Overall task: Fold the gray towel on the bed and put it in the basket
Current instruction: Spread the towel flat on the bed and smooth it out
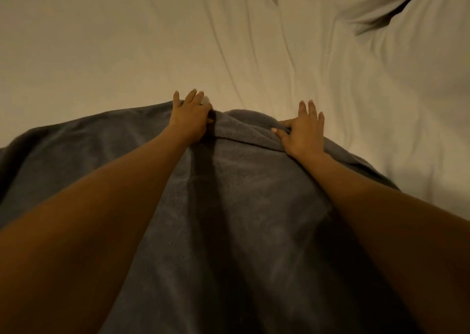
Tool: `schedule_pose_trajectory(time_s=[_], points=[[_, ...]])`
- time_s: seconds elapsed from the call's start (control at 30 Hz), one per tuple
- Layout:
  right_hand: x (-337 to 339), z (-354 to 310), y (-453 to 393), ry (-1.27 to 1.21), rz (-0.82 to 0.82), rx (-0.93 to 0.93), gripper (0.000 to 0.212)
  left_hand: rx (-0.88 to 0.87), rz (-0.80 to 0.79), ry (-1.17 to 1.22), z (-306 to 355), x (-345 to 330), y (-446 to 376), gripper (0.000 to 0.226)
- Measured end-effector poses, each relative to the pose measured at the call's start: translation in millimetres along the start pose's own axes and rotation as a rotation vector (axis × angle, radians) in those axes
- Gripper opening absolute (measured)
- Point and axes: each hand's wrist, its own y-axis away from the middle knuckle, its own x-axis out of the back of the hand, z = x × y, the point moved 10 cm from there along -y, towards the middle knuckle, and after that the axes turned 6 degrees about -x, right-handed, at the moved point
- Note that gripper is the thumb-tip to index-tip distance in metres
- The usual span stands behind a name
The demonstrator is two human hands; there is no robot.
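I see the gray towel [249, 206] spread over the near part of the bed [127, 53], reaching from the near edge of the view to a far hem that runs left to right about midway up. That far hem is rumpled into a raised fold between my two hands.

My left hand [189, 116] sits on the far hem, left of the fold. Its fingers reach over the edge toward the sheet, and the thumb side presses into the cloth where the fold begins. The grip looks narrow, closed on the towel's edge, though I cannot tell how much cloth lies under the palm. A small pale thing shows just beyond the fingers; I cannot tell what it is.

My right hand [302, 130] rests on the hem to the right of the fold. Its thumb and forefinger pinch a ridge of the towel, a narrow grip, while the other fingers stretch out straight and splayed toward the far side, their tips above the sheet.

Both forearms lie over the towel. The pale sheet beyond is creased, with deeper wrinkles at far right.
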Motion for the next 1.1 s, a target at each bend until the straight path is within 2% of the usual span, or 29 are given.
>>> schedule_pose_trajectory(time_s=[0.13, 0.23, 0.33, 0.43, 0.5, 0.57, 0.67, 0.77, 0.83, 1.1], points=[[23, 3, -10, 0.058, 0.081, 0.006, 0.035, 0.013, 0.126, -0.013, 3, 22, -2, 0.028], [48, 10, -21, 0.089, 0.151, -0.012, 0.032, 0.071, 0.238, -0.024, 0, 45, -9, 0.025], [86, 28, -40, 0.063, 0.289, -0.102, 0.032, 0.119, 0.361, -0.004, -3, 74, -18, 0.020], [113, 46, -54, 0.002, 0.387, -0.173, 0.035, 0.108, 0.393, 0.022, 3, 80, -27, 0.020], [106, 45, -58, 0.040, 0.355, -0.145, 0.040, 0.124, 0.369, 0.067, 6, 66, -26, 0.024], [82, 50, -56, 0.104, 0.248, -0.166, 0.050, 0.131, 0.322, 0.130, 12, 43, -22, 0.036], [43, 54, -43, 0.184, 0.133, -0.153, 0.067, 0.069, 0.271, 0.247, 34, 15, -18, 0.051], [24, 34, -33, 0.208, 0.170, -0.004, 0.067, 0.020, 0.136, 0.318, 60, -22, -19, 0.064], [8, 28, -31, 0.235, 0.138, 0.036, 0.066, 0.043, 0.061, 0.331, 65, -44, -22, 0.069], [-26, 41, -39, 0.238, -0.051, -0.049, 0.064, 0.053, -0.016, 0.310, 65, -58, -29, 0.072]])
